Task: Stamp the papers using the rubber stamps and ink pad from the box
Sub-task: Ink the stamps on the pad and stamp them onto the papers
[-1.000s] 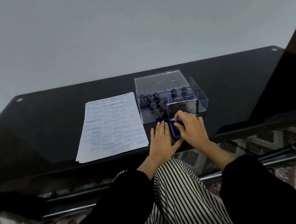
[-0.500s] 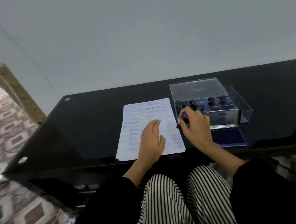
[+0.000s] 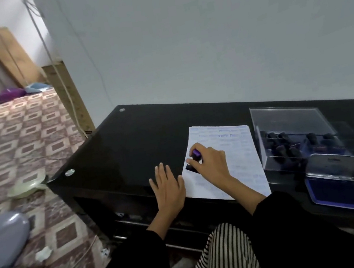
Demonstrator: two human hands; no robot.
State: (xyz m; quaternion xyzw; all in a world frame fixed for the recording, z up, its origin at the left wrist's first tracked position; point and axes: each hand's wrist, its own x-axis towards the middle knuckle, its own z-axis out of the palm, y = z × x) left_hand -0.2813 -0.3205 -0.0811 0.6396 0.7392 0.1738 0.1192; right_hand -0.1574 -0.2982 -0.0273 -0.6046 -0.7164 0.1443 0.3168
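At the papers' point(image 3: 240, 147) nine o'clock edge, the right hand point(image 3: 213, 165) grips a stamp point(image 3: 196, 154), fingers curled round its purple top and base down on the top sheet. I judge it is pressing a print into a bare patch, though blur hides whether the base sits flat. The left hand point(image 3: 169, 187) lies open, fingers straight, on the table point(image 3: 127, 145) at eight o'clock, likely bracing. The box point(image 3: 284, 122) of spare stamps sits at three o'clock and the ink pad point(image 3: 335, 194) lies open at four, handy for re-inking.
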